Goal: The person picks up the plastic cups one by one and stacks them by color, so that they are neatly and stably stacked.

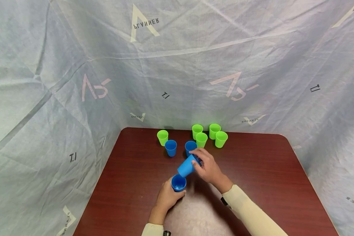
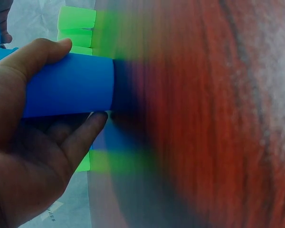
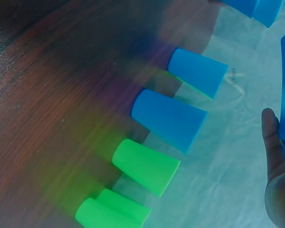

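Observation:
My left hand [image 1: 167, 196] grips a nested stack of blue cups [image 1: 178, 183] with the mouth facing up. In the left wrist view the thumb and fingers lie around its blue wall [image 2: 76, 88], and its base is right at the tabletop. Above and to the right of that stack, my right hand [image 1: 207, 165] pinches a single blue cup [image 1: 186, 167] near its rim. This cup is tilted, its base pointing down-left toward the stack's mouth. Beyond the right hand stands another blue cup [image 1: 190, 147], partly covered by the fingers. One more blue cup [image 1: 171, 149] stands left of it.
Several green cups stand upright along the back: one green cup [image 1: 162, 137] at the left, a pair including a front green cup [image 1: 201, 140], and another pair with a green cup [image 1: 221, 140] at the right. Grey fabric [image 1: 177, 82] hangs behind the dark red table [image 1: 253, 183].

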